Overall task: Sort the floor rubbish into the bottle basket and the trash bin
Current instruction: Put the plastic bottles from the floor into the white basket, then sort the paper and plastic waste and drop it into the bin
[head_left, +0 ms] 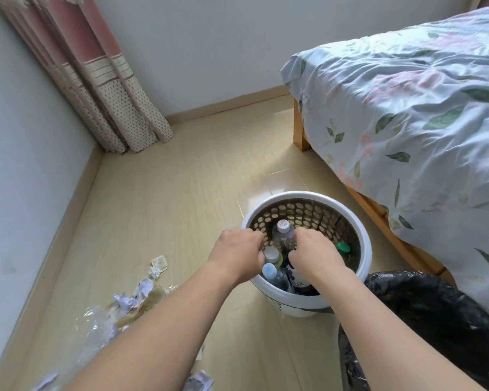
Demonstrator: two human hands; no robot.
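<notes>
Bottle basket point(362, 238), lower centre: several bottles inside. Left hand point(237, 251) and right hand point(312, 251) reach in, fingers curled; what they grip cannot be told. Trash bin point(424, 314), lower right. Crumpled paper point(141, 292), lower left floor.

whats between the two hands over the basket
In the head view, a clear bottle with a white cap stands upright in the bottle basket, in the gap between the left hand and the right hand.
</notes>
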